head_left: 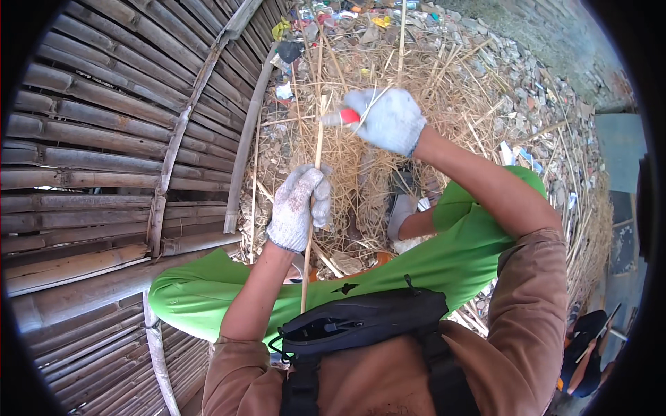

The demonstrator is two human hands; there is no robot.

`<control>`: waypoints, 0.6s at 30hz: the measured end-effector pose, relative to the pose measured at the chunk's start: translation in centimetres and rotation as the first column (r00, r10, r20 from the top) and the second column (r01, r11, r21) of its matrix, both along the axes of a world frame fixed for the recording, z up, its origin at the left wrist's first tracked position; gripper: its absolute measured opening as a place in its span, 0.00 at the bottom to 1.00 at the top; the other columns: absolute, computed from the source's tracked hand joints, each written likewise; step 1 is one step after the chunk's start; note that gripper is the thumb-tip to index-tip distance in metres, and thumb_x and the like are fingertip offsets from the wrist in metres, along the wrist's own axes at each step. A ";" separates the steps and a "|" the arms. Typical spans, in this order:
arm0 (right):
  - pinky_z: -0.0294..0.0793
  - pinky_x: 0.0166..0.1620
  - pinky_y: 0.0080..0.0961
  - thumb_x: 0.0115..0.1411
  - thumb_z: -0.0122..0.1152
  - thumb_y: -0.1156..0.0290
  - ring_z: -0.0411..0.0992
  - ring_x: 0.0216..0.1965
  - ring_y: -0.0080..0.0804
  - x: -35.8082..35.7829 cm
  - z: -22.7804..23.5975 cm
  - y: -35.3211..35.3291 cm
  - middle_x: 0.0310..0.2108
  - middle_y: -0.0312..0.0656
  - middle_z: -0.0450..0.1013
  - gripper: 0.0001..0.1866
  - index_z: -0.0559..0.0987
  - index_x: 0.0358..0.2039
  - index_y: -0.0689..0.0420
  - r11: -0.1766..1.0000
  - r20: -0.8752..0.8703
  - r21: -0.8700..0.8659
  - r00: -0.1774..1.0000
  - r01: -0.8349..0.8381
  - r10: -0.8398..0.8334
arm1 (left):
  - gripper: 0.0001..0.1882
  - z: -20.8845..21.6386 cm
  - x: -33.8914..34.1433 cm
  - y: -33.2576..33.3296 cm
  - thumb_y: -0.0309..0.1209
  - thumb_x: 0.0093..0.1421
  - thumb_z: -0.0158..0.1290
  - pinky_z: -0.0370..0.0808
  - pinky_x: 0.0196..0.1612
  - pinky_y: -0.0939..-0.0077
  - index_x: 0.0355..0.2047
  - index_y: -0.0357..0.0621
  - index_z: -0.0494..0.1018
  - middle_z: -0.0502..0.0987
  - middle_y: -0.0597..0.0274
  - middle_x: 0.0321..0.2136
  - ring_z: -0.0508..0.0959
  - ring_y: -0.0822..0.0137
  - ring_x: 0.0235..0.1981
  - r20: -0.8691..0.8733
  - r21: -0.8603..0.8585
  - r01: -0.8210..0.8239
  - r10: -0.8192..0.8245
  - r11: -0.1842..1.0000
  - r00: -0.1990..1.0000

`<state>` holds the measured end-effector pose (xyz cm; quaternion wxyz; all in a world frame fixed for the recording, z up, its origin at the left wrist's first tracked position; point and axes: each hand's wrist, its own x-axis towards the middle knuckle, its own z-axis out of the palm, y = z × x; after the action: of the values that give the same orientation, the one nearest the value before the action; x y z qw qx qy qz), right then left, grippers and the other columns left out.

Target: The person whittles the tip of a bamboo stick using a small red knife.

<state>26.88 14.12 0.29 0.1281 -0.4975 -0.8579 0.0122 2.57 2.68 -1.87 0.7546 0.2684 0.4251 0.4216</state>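
Observation:
My left hand, in a dirty white glove, grips a thin pale bamboo stick that runs upright from my lap toward the straw. My right hand, also gloved, is closed around a small tool with a red handle and holds it against the upper part of the stick. A thin pale shaving curls over the right glove. The stick's lower end passes behind a black chest bag. Both hands are above my knees, which are covered in bright green cloth.
A wall of weathered bamboo poles fills the left side. Dry straw and split strips cover the ground ahead, with rubble and litter beyond. A sandalled foot rests in the straw. Dark tools lie at lower right.

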 end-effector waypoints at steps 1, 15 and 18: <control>0.83 0.32 0.51 0.66 0.63 0.53 0.84 0.32 0.50 -0.5 -0.7 -0.7 0.30 0.47 0.82 0.14 0.79 0.38 0.51 0.998 0.000 0.009 0.998 -0.063 0.063 | 0.14 0.1 0.1 0.0 0.35 0.77 0.53 0.64 0.17 0.80 0.54 0.37 0.74 0.72 0.68 0.25 0.68 0.76 0.17 0.005 -0.014 0.003 -0.003 1.000 1.000; 0.82 0.29 0.48 0.67 0.59 0.61 0.83 0.29 0.47 -1.3 -1.4 0.5 0.27 0.44 0.80 0.09 0.78 0.35 0.51 0.997 0.142 0.072 0.989 0.036 -0.046 | 0.15 0.3 0.5 -1.0 0.38 0.77 0.54 0.62 0.14 0.80 0.56 0.41 0.73 0.72 0.70 0.25 0.68 0.77 0.16 -0.098 0.011 0.038 -0.036 0.999 0.995; 0.84 0.34 0.50 0.71 0.55 0.56 0.84 0.33 0.50 3.2 -0.1 6.4 0.30 0.47 0.82 0.14 0.81 0.37 0.52 0.907 0.155 -0.079 0.904 0.413 -0.398 | 0.16 -0.2 0.4 -3.2 0.39 0.78 0.54 0.63 0.13 0.81 0.56 0.40 0.72 0.72 0.70 0.25 0.68 0.78 0.15 -0.035 0.015 0.056 -0.055 0.998 0.998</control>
<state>30.06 20.55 0.19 0.0420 -0.6711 -0.7401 -0.0015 2.98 -0.55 -2.05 0.7565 0.2933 0.4271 0.3992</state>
